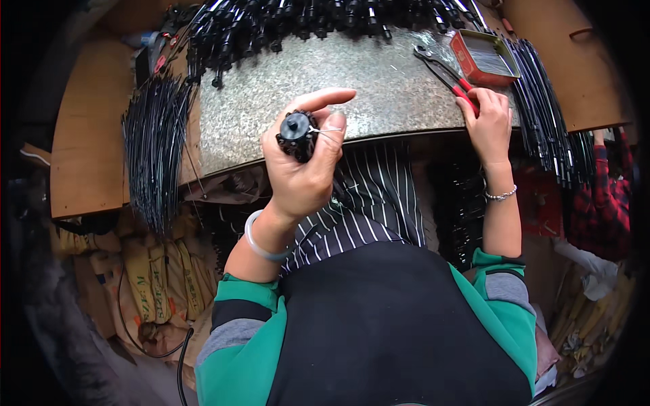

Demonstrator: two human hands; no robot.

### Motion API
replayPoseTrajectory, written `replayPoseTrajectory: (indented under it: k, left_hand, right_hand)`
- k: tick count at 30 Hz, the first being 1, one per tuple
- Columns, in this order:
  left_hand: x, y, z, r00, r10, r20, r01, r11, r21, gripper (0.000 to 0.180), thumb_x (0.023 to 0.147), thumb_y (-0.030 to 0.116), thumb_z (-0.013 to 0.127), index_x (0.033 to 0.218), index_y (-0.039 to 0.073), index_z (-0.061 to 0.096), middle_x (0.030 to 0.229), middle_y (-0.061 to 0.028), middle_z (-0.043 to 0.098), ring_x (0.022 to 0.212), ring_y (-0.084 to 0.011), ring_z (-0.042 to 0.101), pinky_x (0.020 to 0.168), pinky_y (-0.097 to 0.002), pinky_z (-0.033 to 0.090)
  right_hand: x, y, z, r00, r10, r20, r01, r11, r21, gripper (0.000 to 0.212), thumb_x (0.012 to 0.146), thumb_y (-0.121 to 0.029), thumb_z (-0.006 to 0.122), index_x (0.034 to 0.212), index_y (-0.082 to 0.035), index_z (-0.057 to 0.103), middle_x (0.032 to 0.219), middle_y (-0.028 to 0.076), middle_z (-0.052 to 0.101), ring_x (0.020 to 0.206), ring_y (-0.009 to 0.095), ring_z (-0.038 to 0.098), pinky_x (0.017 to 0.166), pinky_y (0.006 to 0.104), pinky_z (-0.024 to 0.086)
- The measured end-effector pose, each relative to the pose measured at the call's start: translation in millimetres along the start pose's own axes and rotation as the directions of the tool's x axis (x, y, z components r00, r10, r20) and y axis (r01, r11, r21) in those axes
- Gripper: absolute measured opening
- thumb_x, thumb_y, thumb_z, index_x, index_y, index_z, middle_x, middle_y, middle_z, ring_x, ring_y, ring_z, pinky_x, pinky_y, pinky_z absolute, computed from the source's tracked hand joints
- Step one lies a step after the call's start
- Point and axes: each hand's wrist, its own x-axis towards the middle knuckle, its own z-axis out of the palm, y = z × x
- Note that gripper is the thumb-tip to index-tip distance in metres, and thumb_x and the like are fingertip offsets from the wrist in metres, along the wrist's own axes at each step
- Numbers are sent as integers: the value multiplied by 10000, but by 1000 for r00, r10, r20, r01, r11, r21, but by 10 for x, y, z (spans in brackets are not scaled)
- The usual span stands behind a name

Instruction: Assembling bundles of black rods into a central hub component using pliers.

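My left hand [298, 169] is raised over the near edge of the worktop, its fingers and palm curled round a dark cylindrical bundle [296, 127] with a round black end and a small nub facing up. Its index finger is stretched out to the right. A thin silver wire [323, 130] comes off the bundle's side, beside the thumb. On the right, my right hand [491, 125] has its fingers round the red handles of a pair of pliers [441, 73]. The pliers' dark jaws point away to the upper left, above the grey worktop.
A red, open-topped tin [482, 57] holds thin silver wires. Bundles of long black rods hang over the left [156, 149] and right [545, 108] sides of the table. Many black-ended rods [305, 20] lie along the back. Yellowish sacks [162, 277] stand below left.
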Motion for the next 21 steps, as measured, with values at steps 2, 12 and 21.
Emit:
replayPoseTrajectory:
  k: [2,12,21]
  left_hand:
    - [4,-7,-3,999,34,13,-35,996,85,207,862,14,545,1064,-1,591,637,57,490,537,5,392,477,-158,293]
    - [107,-161,-71,994,98,-44,-92,988,125,138,877,-3,515,1011,-31,535,549,28,445,426,-18,353,392,-180,275]
    - [99,-181,-96,996,56,-64,-48,992,116,159,872,29,545,1014,-44,529,582,21,463,444,-6,354,396,-173,278]
  right_hand:
    - [1,71,54,995,-97,-36,98,995,19,195,790,-226,654,901,-81,585,811,91,587,840,263,549,690,351,433]
    - [-69,-447,-730,767,-326,552,-528,169,832,222,806,-236,615,820,-27,542,924,52,472,848,125,428,774,258,353]
    - [-8,-650,-912,697,-497,517,-402,326,855,212,785,-222,632,852,-27,581,960,96,497,926,186,462,837,323,372]
